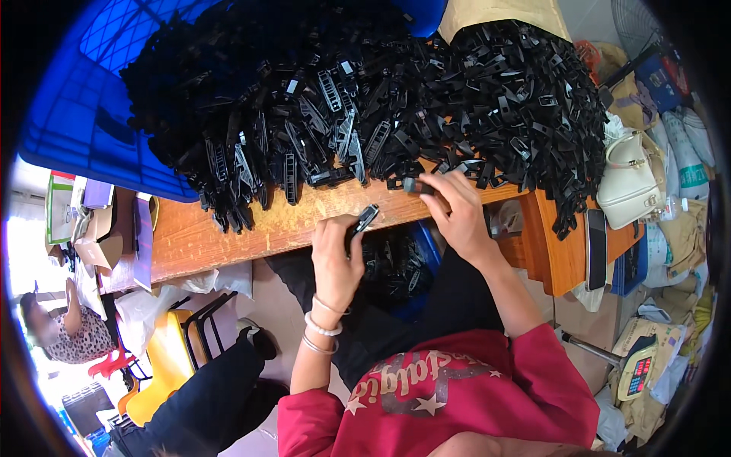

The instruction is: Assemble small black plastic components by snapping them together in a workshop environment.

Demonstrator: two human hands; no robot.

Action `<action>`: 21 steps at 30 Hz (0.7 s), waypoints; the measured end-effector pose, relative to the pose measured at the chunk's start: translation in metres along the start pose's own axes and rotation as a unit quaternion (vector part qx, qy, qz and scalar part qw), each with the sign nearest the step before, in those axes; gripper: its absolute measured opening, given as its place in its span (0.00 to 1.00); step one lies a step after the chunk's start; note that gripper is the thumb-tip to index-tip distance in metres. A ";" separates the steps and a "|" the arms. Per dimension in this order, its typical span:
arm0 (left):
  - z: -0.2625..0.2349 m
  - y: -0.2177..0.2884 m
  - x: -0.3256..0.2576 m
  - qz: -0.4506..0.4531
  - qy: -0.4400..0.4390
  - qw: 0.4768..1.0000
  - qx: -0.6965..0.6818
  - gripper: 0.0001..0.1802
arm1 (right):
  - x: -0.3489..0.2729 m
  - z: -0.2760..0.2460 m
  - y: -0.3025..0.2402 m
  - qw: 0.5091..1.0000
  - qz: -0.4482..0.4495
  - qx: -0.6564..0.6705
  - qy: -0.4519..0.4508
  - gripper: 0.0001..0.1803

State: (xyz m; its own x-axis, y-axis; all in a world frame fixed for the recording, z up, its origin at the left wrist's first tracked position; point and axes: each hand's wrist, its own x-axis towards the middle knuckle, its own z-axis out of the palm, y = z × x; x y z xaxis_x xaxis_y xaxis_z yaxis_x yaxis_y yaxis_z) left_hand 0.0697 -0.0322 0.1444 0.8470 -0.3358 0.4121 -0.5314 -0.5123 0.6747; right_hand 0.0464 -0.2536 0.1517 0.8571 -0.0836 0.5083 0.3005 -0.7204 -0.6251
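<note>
From my remote place, I see the left hand clamped on a black plastic clip, at the near edge of the wooden table. The right hand pinches a small dark part over the table. A large black heap covers the table's far side; a blue bin is below its near edge.
</note>
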 end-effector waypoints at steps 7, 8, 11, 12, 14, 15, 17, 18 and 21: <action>-0.011 -0.013 0.017 0.021 -0.051 0.998 -0.016 0.11 | 0.000 0.005 -0.011 0.982 0.051 0.153 -0.097 0.14; -0.008 -0.015 0.020 0.032 -0.074 0.996 -0.033 0.11 | 0.002 0.007 -0.011 0.977 0.061 0.167 -0.118 0.14; -0.008 -0.017 0.023 0.008 -0.081 0.995 -0.050 0.13 | -0.002 0.008 -0.004 0.973 0.064 0.168 -0.144 0.14; -0.008 -0.018 0.023 -0.006 -0.083 0.994 -0.067 0.13 | -0.004 0.008 -0.004 0.971 0.068 0.172 -0.152 0.14; -0.009 -0.018 0.025 0.005 -0.086 0.995 -0.059 0.14 | -0.007 0.010 -0.004 0.971 0.073 0.170 -0.149 0.15; -0.010 -0.018 0.025 0.019 -0.088 0.995 -0.050 0.14 | -0.007 0.013 -0.004 0.978 0.043 0.156 -0.133 0.15; -0.010 -0.020 0.026 0.030 -0.091 0.994 -0.054 0.14 | -0.006 0.017 -0.004 0.982 0.014 0.146 -0.115 0.15; -0.010 -0.020 0.027 0.044 -0.093 0.993 -0.058 0.13 | -0.005 0.024 -0.009 0.981 0.009 0.155 -0.115 0.15; -0.010 -0.023 0.025 0.033 -0.098 0.993 -0.062 0.13 | -0.002 0.033 -0.016 0.981 0.009 0.149 -0.124 0.12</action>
State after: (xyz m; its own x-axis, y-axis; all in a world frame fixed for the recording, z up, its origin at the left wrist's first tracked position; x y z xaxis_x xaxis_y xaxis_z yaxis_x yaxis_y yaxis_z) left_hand 0.1038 -0.0206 0.1453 0.7852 -0.5180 0.3392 -0.5687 -0.3868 0.7259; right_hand 0.0538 -0.2193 0.1411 0.9277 0.1019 0.3592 0.3617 -0.4841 -0.7968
